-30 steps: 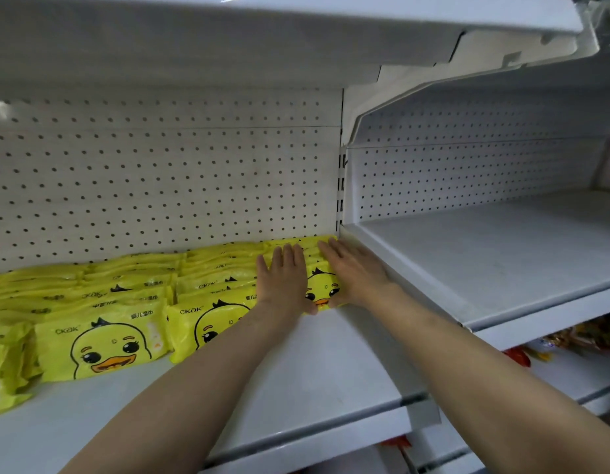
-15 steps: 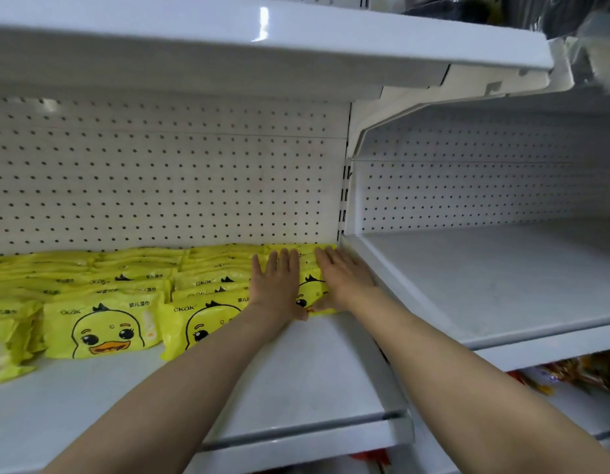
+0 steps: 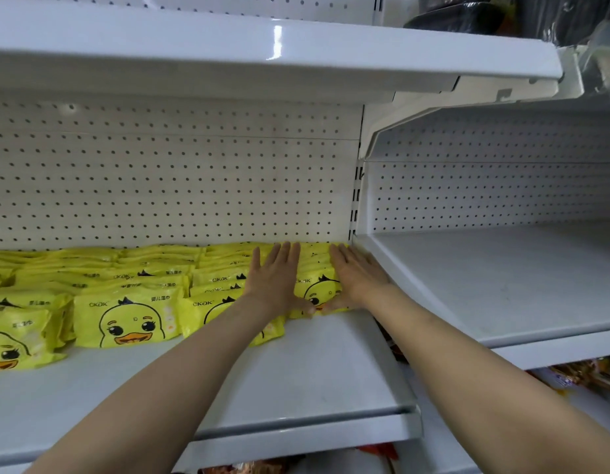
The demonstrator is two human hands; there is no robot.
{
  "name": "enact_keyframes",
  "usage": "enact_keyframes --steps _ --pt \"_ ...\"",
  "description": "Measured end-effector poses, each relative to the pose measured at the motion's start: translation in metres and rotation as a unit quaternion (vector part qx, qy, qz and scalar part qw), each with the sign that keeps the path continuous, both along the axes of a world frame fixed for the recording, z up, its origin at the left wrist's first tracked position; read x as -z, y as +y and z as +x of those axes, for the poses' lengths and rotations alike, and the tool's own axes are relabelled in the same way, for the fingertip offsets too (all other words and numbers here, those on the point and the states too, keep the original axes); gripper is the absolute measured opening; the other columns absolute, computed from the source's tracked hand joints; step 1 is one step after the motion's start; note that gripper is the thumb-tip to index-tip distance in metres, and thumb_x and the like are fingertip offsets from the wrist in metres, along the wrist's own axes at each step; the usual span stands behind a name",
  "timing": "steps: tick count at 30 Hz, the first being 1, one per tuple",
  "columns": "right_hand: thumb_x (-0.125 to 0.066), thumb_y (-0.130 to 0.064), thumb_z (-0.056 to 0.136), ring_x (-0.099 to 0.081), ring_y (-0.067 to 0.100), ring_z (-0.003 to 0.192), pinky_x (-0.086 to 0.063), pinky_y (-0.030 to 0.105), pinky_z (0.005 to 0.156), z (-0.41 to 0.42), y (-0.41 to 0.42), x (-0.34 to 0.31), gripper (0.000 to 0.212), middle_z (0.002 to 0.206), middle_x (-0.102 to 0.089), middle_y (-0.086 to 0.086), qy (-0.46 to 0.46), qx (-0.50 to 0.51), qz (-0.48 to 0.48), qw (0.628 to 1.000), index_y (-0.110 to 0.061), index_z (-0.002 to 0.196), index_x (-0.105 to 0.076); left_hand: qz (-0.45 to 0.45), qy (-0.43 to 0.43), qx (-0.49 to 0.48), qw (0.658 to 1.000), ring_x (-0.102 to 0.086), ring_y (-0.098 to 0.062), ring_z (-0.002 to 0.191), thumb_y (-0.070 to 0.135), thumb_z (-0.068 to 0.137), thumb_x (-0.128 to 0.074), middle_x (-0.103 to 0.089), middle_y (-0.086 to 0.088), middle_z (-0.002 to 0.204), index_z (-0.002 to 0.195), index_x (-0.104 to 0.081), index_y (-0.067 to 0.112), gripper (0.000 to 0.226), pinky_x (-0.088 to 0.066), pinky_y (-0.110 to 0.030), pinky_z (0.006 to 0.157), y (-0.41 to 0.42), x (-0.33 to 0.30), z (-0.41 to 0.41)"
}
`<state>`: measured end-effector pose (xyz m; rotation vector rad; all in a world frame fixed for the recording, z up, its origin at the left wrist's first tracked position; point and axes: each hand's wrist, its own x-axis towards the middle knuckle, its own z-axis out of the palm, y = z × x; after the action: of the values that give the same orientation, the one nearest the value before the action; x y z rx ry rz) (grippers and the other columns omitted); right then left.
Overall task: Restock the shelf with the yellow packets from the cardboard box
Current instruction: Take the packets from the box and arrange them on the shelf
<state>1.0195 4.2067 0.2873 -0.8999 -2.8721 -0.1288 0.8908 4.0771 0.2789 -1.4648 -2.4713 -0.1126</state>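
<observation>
Nearest the camera, two bare forearms reach up from the bottom corners onto the white shelf (image 3: 314, 381). Its front lip runs just below the wrists, w/ a wide strip of bare shelf between lip & hands.

Left hand (image 3: 274, 282) lies flat, fingers (image 3: 284, 256) straight & slightly spread, palm down on the yellow packets (image 3: 228, 278). Right hand (image 3: 356, 277) is likewise flat, fingers straight, resting on the rightmost stack. Both thumbs press the front edge of one duck packet (image 3: 317, 292) that sits between the hands. Neither hand curls round anything.

Left of the fingers, packets lie in overlapping rows, front to back, each w/ a cartoon duck face; "CKAK" reads on several, plus small Chinese characters too fine to read. Beyond the fingertips the rows end at the pegboard back wall (image 3: 173, 186).

Right of the fingers, touching the stack, stands the raised edge of the neighbouring shelf (image 3: 502, 282), its surface bare. Above everything hangs the upper shelf (image 3: 262, 53), w/ dark wrapped goods at its far right. Below right, some orange-red packaging shows on a lower level, blurred.
</observation>
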Motion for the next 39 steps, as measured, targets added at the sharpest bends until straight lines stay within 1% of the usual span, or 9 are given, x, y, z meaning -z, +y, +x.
enact_keyframes --steps 2,5,7,10,17,24,31,37,39 --pt "-0.076 -0.069 0.064 -0.005 0.023 0.153 -0.007 0.044 0.122 0.003 -0.01 -0.01 0.132 0.165 -0.007 0.007 0.028 -0.018 -0.008 0.999 -0.016 0.158 -0.001 0.032 0.001 0.008 0.999 -0.001 -0.021 0.151 0.076 0.063 -0.068 -0.006 -0.004 0.164 0.156 0.001 0.016 0.13 -0.002 -0.05 0.121 -0.025 -0.008 -0.011" --pt "-0.074 -0.065 0.072 -0.029 0.025 0.143 -0.026 0.039 0.115 -0.002 -0.037 -0.021 0.102 0.155 -0.036 0.003 0.091 -0.056 -0.007 0.994 -0.022 0.153 -0.03 0.078 -0.005 0.015 0.997 -0.022 -0.024 0.146 0.071 0.064 -0.072 -0.03 -0.004 0.155 0.152 -0.023 0.019 0.113 -0.016 -0.042 0.119 -0.064 -0.017 -0.026" --pt "-0.072 -0.064 0.075 -0.039 0.022 0.135 -0.035 0.037 0.107 -0.012 -0.055 -0.022 0.083 0.144 -0.049 0.0 0.109 -0.088 -0.034 0.99 -0.025 0.143 -0.046 0.088 -0.017 0.009 0.996 -0.04 -0.026 0.131 0.067 0.063 -0.075 -0.045 -0.004 0.138 0.142 -0.041 0.021 0.098 -0.034 -0.038 0.106 -0.086 -0.016 -0.032" --pt "-0.073 -0.062 0.076 -0.045 0.019 0.123 -0.041 0.035 0.098 -0.027 -0.078 -0.015 0.069 0.127 -0.06 -0.004 0.104 -0.134 -0.062 0.984 -0.028 0.133 -0.057 0.057 -0.014 -0.013 0.998 -0.048 -0.025 0.113 0.064 0.063 -0.077 -0.05 -0.003 0.116 0.123 -0.051 0.019 0.079 -0.042 -0.035 0.086 -0.11 -0.012 -0.037" --pt "-0.073 -0.059 0.076 -0.04 0.018 0.124 -0.035 0.035 0.098 -0.038 -0.107 -0.003 0.064 0.124 -0.055 -0.004 0.086 -0.16 -0.024 0.983 -0.031 0.132 -0.057 -0.001 0.032 -0.059 0.998 -0.05 -0.025 0.112 0.059 0.068 -0.077 -0.053 -0.003 0.115 0.123 -0.047 0.016 0.076 -0.044 -0.035 0.084 -0.126 -0.009 -0.029" --pt "-0.079 -0.054 0.072 -0.038 0.02 0.123 -0.037 0.037 0.096 -0.034 -0.113 0.008 0.061 0.125 -0.05 -0.004 0.097 -0.155 -0.011 0.983 -0.028 0.122 -0.055 -0.052 0.078 -0.097 0.991 -0.042 -0.025 0.119 0.067 0.068 -0.071 -0.054 -0.002 0.119 0.123 -0.056 0.018 0.074 -0.037 -0.035 0.097 -0.125 -0.01 -0.025" --pt "-0.081 -0.052 0.071 -0.038 0.024 0.127 -0.037 0.038 0.098 -0.028 -0.111 0.006 0.079 0.13 -0.05 0.001 0.058 -0.119 -0.015 0.991 -0.026 0.138 -0.047 -0.056 -0.012 -0.072 0.996 -0.055 -0.025 0.111 0.062 0.06 -0.08 -0.058 -0.001 0.11 0.118 -0.043 0.017 0.083 -0.038 -0.038 0.092 -0.113 -0.019 -0.019" --pt "-0.081 -0.044 0.074 -0.043 0.025 0.127 -0.041 0.039 0.097 0.004 -0.073 -0.025 0.07 0.13 -0.054 0.002 0.001 -0.051 -0.02 0.998 -0.028 0.135 -0.052 -0.031 -0.097 -0.004 0.995 -0.053 -0.022 0.105 0.058 0.064 -0.08 -0.048 0.005 0.095 0.101 -0.058 0.025 0.055 -0.041 -0.032 0.072 -0.072 -0.024 0.003" --pt "-0.082 -0.043 0.074 -0.049 0.025 0.123 -0.045 0.038 0.094 0.017 -0.059 -0.029 0.067 0.128 -0.057 0.003 -0.009 -0.024 -0.006 1.0 -0.028 0.133 -0.053 -0.014 -0.118 0.02 0.993 -0.053 -0.023 0.106 0.053 0.064 -0.082 -0.049 0.003 0.097 0.104 -0.058 0.023 0.055 -0.043 -0.033 0.071 -0.052 -0.021 0.013"
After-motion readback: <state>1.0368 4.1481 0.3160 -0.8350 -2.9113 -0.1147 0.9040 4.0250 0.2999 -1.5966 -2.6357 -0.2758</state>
